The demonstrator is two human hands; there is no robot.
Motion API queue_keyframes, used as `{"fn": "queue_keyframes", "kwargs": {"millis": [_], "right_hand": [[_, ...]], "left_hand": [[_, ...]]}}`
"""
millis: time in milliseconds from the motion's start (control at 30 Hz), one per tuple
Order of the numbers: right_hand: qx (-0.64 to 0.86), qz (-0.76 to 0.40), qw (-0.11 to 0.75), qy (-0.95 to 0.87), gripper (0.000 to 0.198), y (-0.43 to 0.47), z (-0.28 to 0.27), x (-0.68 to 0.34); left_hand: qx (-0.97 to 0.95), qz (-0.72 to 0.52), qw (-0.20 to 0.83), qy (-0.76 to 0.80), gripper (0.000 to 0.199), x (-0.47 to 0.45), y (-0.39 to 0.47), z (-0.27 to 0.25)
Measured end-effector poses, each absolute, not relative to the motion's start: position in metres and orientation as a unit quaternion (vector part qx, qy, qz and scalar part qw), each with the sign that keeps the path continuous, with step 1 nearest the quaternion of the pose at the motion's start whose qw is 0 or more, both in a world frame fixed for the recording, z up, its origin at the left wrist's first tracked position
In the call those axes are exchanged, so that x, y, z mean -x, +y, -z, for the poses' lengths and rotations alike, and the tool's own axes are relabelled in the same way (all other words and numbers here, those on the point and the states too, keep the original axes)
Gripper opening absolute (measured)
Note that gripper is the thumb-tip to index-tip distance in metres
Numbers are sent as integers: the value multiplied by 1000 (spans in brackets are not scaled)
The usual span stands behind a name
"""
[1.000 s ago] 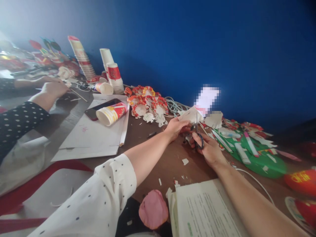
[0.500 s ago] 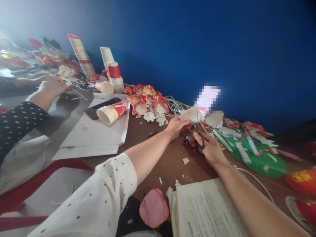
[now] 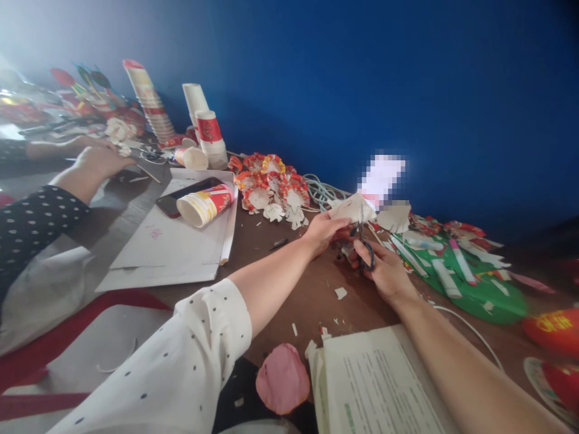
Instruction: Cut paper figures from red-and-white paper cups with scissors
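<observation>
Over the brown table (image 3: 316, 307), my left hand (image 3: 326, 232) pinches a piece of white paper (image 3: 347, 209) by its near edge. My right hand (image 3: 384, 268) is closed round the dark handles of a pair of scissors (image 3: 370, 256). Their blades point up and away, at the right part of the paper. Whether the blades are fully closed is too small to tell. Small white scraps (image 3: 341, 293) lie on the table just below my hands.
Red-and-white cut paper pieces (image 3: 271, 184) are heaped behind my left hand. Stacked paper cups (image 3: 210, 138) stand further left, near a co-worker's hand (image 3: 97, 166). Markers (image 3: 462, 261) lie on a green round sheet (image 3: 493, 295) at right. A printed booklet (image 3: 380, 374) lies in front.
My hands, the paper and the scissors stay in almost the same place. The co-worker's near hand at far left has shifted slightly.
</observation>
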State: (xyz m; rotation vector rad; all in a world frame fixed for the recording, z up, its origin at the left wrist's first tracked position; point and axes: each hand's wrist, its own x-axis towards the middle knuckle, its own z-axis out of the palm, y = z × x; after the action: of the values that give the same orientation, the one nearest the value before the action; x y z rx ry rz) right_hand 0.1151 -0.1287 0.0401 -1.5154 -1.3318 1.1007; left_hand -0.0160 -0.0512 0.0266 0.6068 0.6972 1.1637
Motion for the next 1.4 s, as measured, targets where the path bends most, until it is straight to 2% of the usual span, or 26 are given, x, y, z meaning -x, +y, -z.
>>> {"fn": "queue_keyframes", "kwargs": {"millis": [333,867,1400], "right_hand": [[608,-431,413,-525,55,-129,-43,-113],[600,-428,414,-534,57,-129,-40,-115],[584,-445,420,-533,48,-124,-31,-120]], "left_hand": [[-289,-522,733,328,15,18,-52,-29],[-294,-521,731,329,17,18,-52,-30],[-304,-523,731,315,30,16,-47,-22]]}}
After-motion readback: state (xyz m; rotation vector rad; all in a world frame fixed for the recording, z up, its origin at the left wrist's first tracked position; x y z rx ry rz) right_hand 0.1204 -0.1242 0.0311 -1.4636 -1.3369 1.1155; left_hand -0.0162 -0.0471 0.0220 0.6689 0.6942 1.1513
